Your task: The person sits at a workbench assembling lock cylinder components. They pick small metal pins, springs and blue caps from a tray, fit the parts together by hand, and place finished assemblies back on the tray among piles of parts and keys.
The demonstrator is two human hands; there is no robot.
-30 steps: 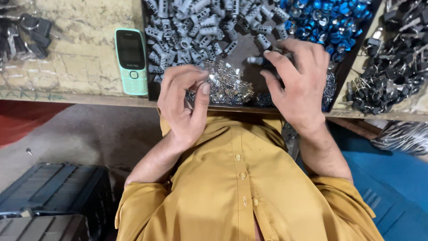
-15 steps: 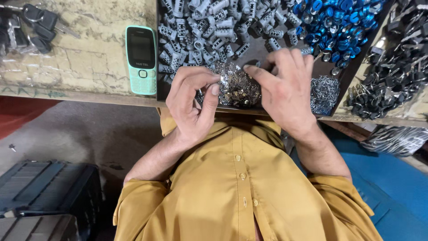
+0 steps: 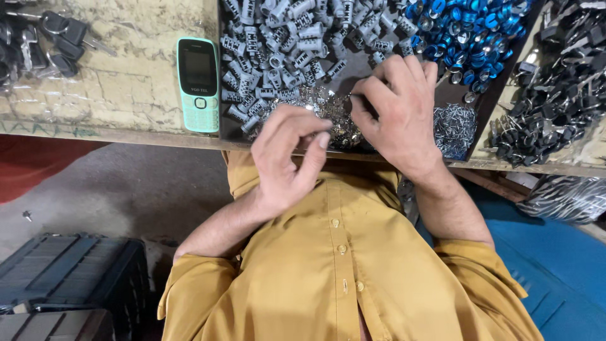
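Head view: at frame centre, the left hand (image 3: 287,161) has thumb and forefinger pinched together over the pile of small shiny metal parts (image 3: 328,113) at the counter (image 3: 126,95) edge. The right hand (image 3: 398,110), fingers curled, presses on the same pile; whether it grips anything cannot be determined. Grey cylinders (image 3: 284,44) lie above, and a green phone (image 3: 198,83) at upper left.

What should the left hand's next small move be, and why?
Probably a short shift of the left hand toward the right hand. Its thumb and forefinger are pinched together just over the pile of small silvery parts, and the right hand's fingertips curl at that pile's edge, close by. Whether either hand holds a piece is too small to tell.
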